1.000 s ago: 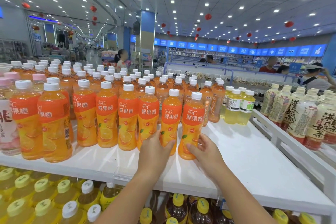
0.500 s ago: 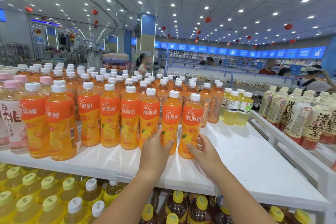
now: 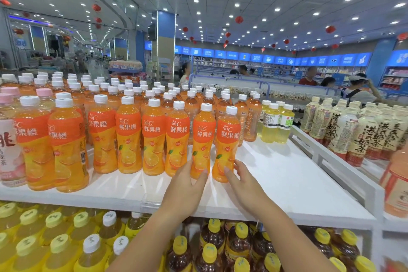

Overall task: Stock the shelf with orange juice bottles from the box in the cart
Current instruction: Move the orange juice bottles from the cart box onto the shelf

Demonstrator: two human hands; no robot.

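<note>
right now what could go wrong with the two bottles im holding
The left hand and right hand hold the second-last bottle and end bottle low, near their bases; a nudge could tip them. The front row stands packed close, so one toppling might knock neighbours toward the shelf edge.

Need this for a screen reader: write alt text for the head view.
The left hand holds the base of the second-last bottle in a front row of orange juice on a white shelf, the right hand the last bottle. Yellow-capped bottles stand underneath.
</note>
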